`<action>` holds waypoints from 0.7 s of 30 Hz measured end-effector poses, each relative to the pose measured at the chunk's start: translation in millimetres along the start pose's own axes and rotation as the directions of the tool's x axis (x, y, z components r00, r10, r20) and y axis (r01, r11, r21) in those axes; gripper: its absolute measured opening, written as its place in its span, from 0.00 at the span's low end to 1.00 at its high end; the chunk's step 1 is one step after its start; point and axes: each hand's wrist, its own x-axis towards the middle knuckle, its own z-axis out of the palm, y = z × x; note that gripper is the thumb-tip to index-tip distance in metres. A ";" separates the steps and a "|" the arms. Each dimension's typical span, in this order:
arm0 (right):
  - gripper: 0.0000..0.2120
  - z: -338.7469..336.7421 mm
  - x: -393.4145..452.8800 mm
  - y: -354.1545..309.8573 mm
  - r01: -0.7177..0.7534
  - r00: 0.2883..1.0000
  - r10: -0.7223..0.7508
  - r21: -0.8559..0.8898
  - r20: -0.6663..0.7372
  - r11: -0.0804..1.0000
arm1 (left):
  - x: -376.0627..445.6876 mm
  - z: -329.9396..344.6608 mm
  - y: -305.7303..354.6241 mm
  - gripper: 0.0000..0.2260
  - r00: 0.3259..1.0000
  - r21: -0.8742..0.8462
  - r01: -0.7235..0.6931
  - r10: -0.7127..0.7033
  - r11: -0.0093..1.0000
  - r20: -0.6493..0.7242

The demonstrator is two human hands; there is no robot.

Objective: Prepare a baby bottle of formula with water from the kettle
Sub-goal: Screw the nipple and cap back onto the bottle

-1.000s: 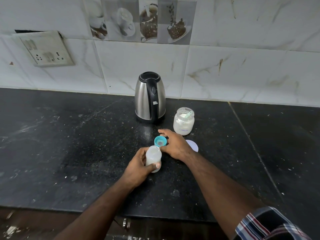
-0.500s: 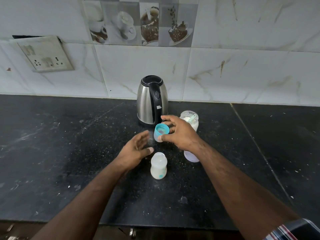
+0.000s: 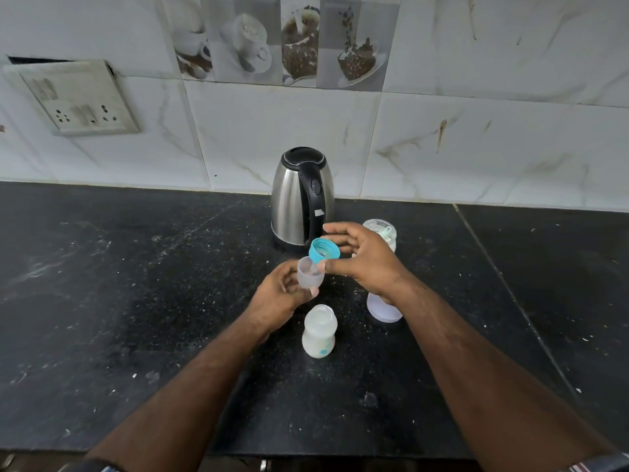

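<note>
1. Small translucent plastic baby bottle (image 3: pixel 319 330): upright on the black stone counter (image 3: pixel 136 301), neck uncapped, in front of the stainless steel kettle with black handle (image 3: pixel 301 199).
2. Left hand (image 3: pixel 282 298): fingers curled around a clear plastic dome cap (image 3: pixel 309 274), held above the counter between kettle and bottle.
3. Right hand (image 3: pixel 364 260): thumb and fingers pinch a teal screw ring (image 3: pixel 323 251), tilted, its lower edge touching the cap's rim.
4. Clear jar of white powder (image 3: pixel 383 233): just right of the kettle, partly hidden by the right hand.
5. Pale round lid (image 3: pixel 383 310): flat on the counter, right of the bottle.
</note>
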 end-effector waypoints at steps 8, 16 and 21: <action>0.28 -4.2 -9.8 11.1 -0.076 0.996 0.080 0.104 -0.028 0.992 | -0.8 0.5 -23.8 0.21 0.996 0.158 0.081 -0.073 0.984 -0.054; 0.27 -10.8 -28.0 13.5 -0.133 0.985 0.147 -0.150 0.086 0.980 | 1.0 0.9 -35.1 0.18 0.997 0.472 0.056 -0.025 0.880 -0.071; 0.27 -10.5 -35.3 8.5 -0.054 0.976 0.125 -0.355 0.179 0.933 | 3.7 2.9 -36.9 0.21 0.996 0.569 0.055 -0.005 0.821 -0.089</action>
